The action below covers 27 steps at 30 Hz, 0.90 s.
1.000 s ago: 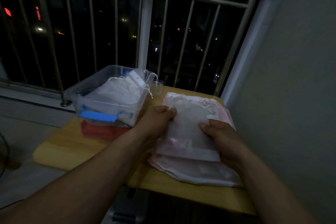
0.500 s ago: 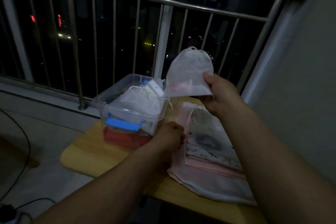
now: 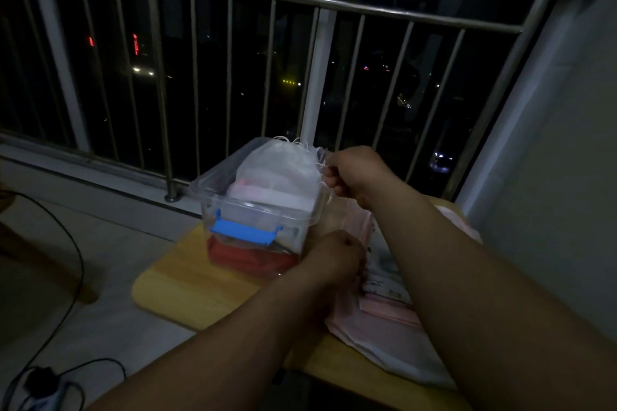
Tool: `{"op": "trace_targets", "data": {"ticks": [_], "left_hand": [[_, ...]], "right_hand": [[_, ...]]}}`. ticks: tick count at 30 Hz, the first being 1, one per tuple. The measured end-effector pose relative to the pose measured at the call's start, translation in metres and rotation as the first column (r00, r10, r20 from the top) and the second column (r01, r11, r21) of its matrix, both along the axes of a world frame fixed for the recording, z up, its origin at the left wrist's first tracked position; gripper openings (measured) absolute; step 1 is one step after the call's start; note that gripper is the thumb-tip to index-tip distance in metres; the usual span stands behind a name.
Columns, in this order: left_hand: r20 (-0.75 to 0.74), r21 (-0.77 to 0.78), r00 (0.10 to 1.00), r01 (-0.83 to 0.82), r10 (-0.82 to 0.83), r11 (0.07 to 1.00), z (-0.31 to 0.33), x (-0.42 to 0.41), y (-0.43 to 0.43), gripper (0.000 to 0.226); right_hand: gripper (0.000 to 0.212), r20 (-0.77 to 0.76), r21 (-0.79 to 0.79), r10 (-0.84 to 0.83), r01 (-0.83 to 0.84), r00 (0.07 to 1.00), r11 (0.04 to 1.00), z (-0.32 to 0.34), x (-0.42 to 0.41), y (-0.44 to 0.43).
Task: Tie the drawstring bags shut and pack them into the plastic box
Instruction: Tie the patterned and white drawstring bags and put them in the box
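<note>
Two bare hands near centre frame. Right hand (image 3: 359, 173) curled, fingertips pinching white cords (image 3: 321, 166) at right edge of white mesh drawstring bag (image 3: 277, 170). Bag lying on top inside clear plastic box with blue latch (image 3: 213, 190), centre frame. Left hand (image 3: 337, 257) lower, at box's lower right corner, fingers curled, resting on stack of flat pink bags (image 3: 384, 314) on yellow wooden table (image 3: 187, 280). Left grip hidden: cannot tell.

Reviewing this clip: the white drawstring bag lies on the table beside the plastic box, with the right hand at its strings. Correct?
Not quite. In the head view the white drawstring bag sits in the plastic box, not on the table; the right hand is at its strings.
</note>
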State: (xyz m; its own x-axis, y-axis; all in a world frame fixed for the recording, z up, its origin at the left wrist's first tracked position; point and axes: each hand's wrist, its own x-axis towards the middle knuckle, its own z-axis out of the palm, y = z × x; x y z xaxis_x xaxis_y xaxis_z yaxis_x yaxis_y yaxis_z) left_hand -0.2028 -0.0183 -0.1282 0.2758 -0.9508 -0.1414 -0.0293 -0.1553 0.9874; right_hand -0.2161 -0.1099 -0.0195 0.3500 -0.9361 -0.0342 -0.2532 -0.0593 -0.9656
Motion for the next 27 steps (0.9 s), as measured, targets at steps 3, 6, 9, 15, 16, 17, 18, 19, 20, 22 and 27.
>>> {"op": "trace_targets", "data": {"ticks": [3, 6, 9, 15, 16, 17, 18, 19, 20, 22, 27], "left_hand": [[-0.004, 0.006, 1.0, 0.025, -0.025, 1.0, -0.001, -0.003, 0.0, 0.027], [-0.004, 0.012, 1.0, 0.007, -0.007, 1.0, -0.002, -0.003, -0.001, 0.019], [0.055, 0.014, 0.998, -0.013, 0.012, 1.0, 0.0, -0.001, -0.003, 0.016], [0.137, 0.009, 0.99, -0.01, 0.009, 1.0, 0.001, -0.004, -0.013, 0.013], [0.154, 0.003, 0.988, -0.014, 0.013, 1.0, -0.001, -0.003, -0.018, 0.015], [0.155, -0.009, 0.988, -0.014, 0.016, 1.0, -0.005, -0.002, -0.023, 0.019], [0.146, -0.015, 0.989, -0.014, 0.016, 1.0, -0.012, -0.001, -0.031, 0.023], [0.136, -0.017, 0.991, -0.012, 0.015, 1.0, -0.014, -0.002, -0.035, 0.025], [0.133, -0.013, 0.991, -0.015, 0.017, 1.0, -0.012, -0.005, -0.036, 0.026], [0.137, -0.003, 0.99, -0.019, 0.019, 1.0, -0.008, -0.006, -0.036, 0.029], [0.177, 0.028, 0.984, -0.007, 0.001, 1.0, -0.007, -0.008, -0.049, 0.02]], "right_hand": [[0.026, 0.026, -0.015, 0.021, -0.02, 0.999, 1.0, -0.006, -0.014, 0.008], [0.021, 0.041, -0.048, 0.04, -0.038, 0.998, 0.998, -0.018, -0.033, 0.009], [0.02, 0.034, -0.037, 0.015, -0.014, 0.999, 0.999, -0.034, -0.059, 0.009], [0.018, -0.031, 0.007, -0.093, 0.094, 0.995, 0.996, -0.071, -0.139, 0.007], [0.016, -0.035, 0.018, -0.125, 0.126, 0.992, 0.992, -0.073, -0.155, 0.005], [0.015, -0.029, 0.029, -0.17, 0.171, 0.985, 0.985, -0.075, -0.17, 0.004], [0.014, -0.01, 0.039, -0.221, 0.222, 0.975, 0.974, -0.075, -0.184, 0.003], [0.013, 0.014, 0.047, -0.277, 0.276, 0.961, 0.96, -0.074, -0.199, 0.003], [0.012, 0.046, 0.05, -0.337, 0.335, 0.94, 0.941, -0.075, -0.212, 0.002], [0.014, 0.078, 0.035, -0.422, 0.421, 0.903, 0.907, -0.079, -0.23, 0.001], [0.029, -0.088, -0.059, -0.318, 0.314, 0.944, 0.948, -0.115, -0.243, -0.002]]}}
